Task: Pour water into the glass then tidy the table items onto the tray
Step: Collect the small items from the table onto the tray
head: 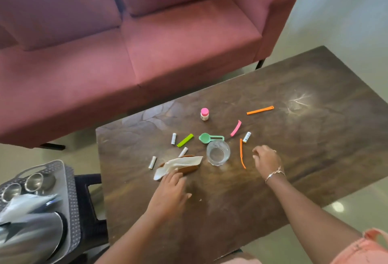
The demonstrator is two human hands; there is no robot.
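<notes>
A clear glass (218, 152) stands near the middle of the dark wooden table (294, 169). Around it lie a green measuring scoop (206, 138), a green clip (185, 140), a pink clip (236, 128), two orange clips (260, 110) (242, 155), several small white tubes (173, 138), and a pink-capped bottle (204, 114). A cream cloth (178, 166) lies over a brown wooden piece (189, 169). My left hand (170, 194) rests on the cloth's near end, fingers flat. My right hand (266, 158) hovers right of the glass, fingers loosely curled, holding nothing.
A grey woven tray (69, 196) on a black stool at the lower left holds steel cups (34, 181), a steel jug (31, 234) and a white cloth. A maroon sofa (126, 53) stands behind the table. A person's feet show at the top right.
</notes>
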